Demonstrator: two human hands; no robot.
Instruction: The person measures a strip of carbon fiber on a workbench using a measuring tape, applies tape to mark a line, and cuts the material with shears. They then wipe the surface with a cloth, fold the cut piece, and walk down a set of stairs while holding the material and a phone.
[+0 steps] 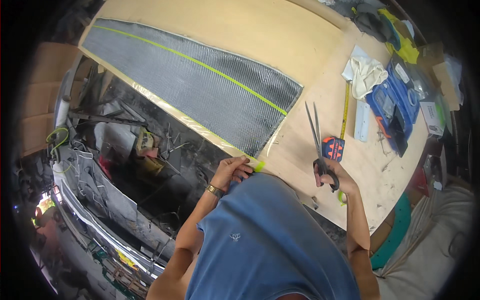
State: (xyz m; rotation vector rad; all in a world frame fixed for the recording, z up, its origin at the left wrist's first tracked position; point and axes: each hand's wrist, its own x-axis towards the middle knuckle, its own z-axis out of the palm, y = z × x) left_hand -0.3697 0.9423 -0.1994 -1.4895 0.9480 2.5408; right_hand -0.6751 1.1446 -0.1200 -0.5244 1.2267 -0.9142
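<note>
A long sheet of black woven fabric, like carbon fibre cloth (pixel 195 80), lies across the wooden table, with a bright green tape strip (pixel 200 62) running along it. Another green tape (pixel 259 166) edges its near side, beside clear film. At this near corner my left hand (pixel 234 169), with a gold watch on the wrist, has its fingers closed on the tape's end; the fingertips are partly hidden. My right hand (pixel 336 175) grips black-handled scissors (pixel 317 132) over the tabletop, their long blades slightly apart and pointing away from me.
Right of the scissors lie a tape measure (pixel 333 148) with its yellow blade drawn out, a white cloth (pixel 367 75) and a blue tool case (pixel 395 100). Left of the table's edge, a cluttered dark space holds scraps and a metal frame (pixel 107 232). A green curved piece (pixel 397 232) stands at the lower right.
</note>
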